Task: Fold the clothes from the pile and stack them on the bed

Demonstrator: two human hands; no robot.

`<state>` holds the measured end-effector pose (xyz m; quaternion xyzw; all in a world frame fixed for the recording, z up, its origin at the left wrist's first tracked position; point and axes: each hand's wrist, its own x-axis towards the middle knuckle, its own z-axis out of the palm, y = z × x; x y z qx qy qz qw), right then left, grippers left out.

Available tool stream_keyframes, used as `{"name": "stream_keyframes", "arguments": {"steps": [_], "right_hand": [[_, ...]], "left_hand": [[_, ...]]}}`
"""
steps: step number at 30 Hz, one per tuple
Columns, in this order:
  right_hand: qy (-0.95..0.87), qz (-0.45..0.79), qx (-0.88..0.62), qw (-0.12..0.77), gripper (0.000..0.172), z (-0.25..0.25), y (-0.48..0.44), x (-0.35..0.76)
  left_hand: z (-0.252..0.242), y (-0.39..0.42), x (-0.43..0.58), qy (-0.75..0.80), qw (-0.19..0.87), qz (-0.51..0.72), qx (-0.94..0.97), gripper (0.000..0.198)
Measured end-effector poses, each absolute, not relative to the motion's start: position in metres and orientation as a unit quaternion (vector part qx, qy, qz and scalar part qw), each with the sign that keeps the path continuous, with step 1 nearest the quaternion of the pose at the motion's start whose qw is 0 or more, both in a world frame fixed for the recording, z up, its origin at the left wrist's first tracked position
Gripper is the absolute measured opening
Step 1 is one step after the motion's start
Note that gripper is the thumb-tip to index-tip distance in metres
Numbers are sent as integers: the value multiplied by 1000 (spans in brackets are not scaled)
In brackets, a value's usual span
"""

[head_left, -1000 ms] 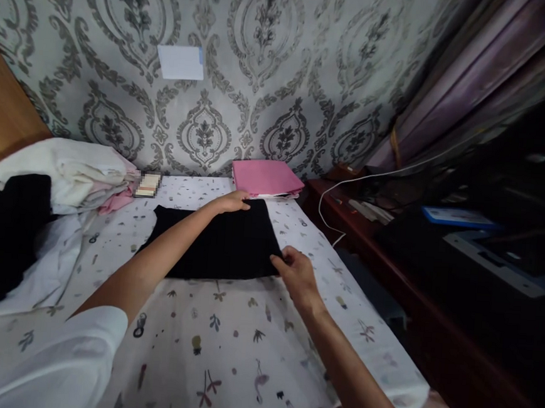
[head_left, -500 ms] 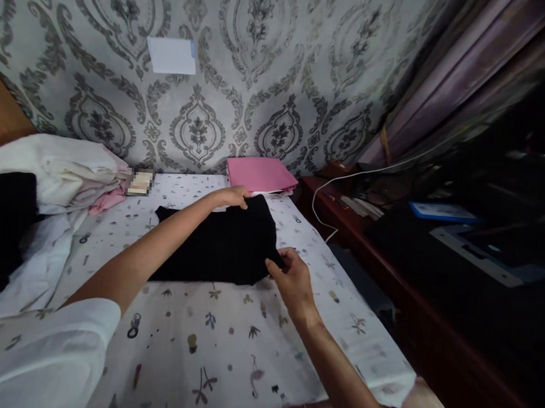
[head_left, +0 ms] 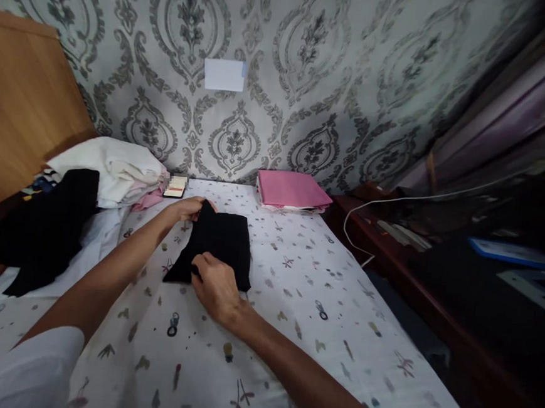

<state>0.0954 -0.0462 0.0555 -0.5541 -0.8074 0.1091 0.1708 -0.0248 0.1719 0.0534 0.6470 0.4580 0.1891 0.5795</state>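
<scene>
A black garment (head_left: 226, 241) lies folded into a small block on the printed bed sheet (head_left: 281, 330); its exact kind does not show. My left hand (head_left: 191, 209) grips its far left corner, which stands up slightly from the sheet. Curled fingers of my right hand (head_left: 216, 284) hold the near left part of the cloth, the fingertips partly hidden in the black fabric. A pointed flap of the garment sticks out to the left between the two hands.
A folded pink cloth (head_left: 295, 190) lies by the wall. At left are a loose black garment (head_left: 46, 230), white clothes (head_left: 110, 166) and a small card-like object (head_left: 174, 187). A dark red desk (head_left: 392, 238) with a white cable (head_left: 353, 220) borders the bed's right.
The black garment has gone from a long strip to a shorter block, its right end folded over to the left. Both hands have moved left with it. The view has turned left.
</scene>
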Motion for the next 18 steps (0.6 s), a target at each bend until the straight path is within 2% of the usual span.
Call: {"name": "stream_keyframes", "arguments": {"steps": [2,5,7,14,18], "right_hand": [[-811,100,-560,136,14,54,-45,88],[-812,93,-563,119,14,53,-44,83],[-813,89,-564,116,13,53,-44,81],[-825,73,-545,133,15,54,-36,62],[-833,69,-539,102,21,47,-29,47]], "left_hand": [[48,171,-30,453,595,202,632,29],[43,171,-38,439,622,224,609,48],[40,171,-42,446,607,247,609,53],[28,183,-48,529,495,281,630,28],[20,185,-48,565,421,277,654,16]]}}
